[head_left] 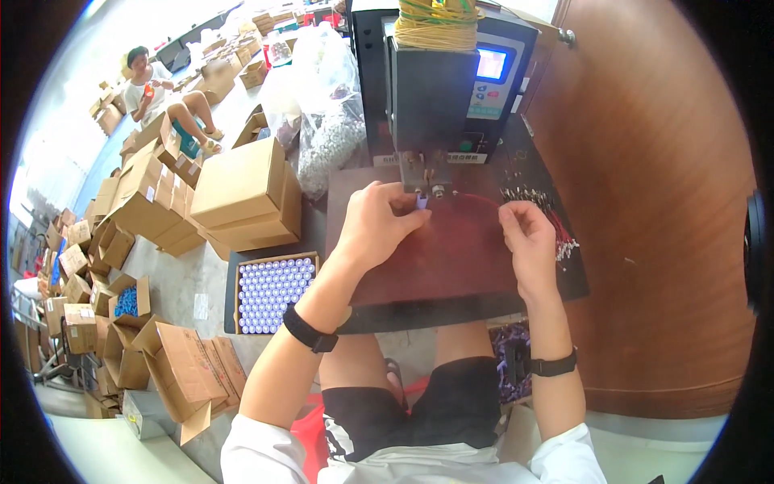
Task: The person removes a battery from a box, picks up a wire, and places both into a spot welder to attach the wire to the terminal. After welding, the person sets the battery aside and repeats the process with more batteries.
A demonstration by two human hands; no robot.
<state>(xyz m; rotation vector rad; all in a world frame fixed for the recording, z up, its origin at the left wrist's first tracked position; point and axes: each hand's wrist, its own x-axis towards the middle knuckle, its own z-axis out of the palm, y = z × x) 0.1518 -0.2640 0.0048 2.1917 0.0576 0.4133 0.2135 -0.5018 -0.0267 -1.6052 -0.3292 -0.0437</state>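
My left hand is closed, pinching a small purple cylindrical battery cell between thumb and fingers. The cell's end is right under the metal electrode tips of a black spot-welding machine; whether they touch it, I cannot tell. To the right, my right hand pinches the end of a thin red wire, which runs left toward the electrodes. Both hands are over a dark reddish work board. Purple cells stand upright in rows in a carton tray left of the board.
Red and black leads lie at the board's right edge. A yellow-green bundle tops the machine, beside its lit screen. Boxes and a clear bag stand left; a person sits beyond. A brown door is right.
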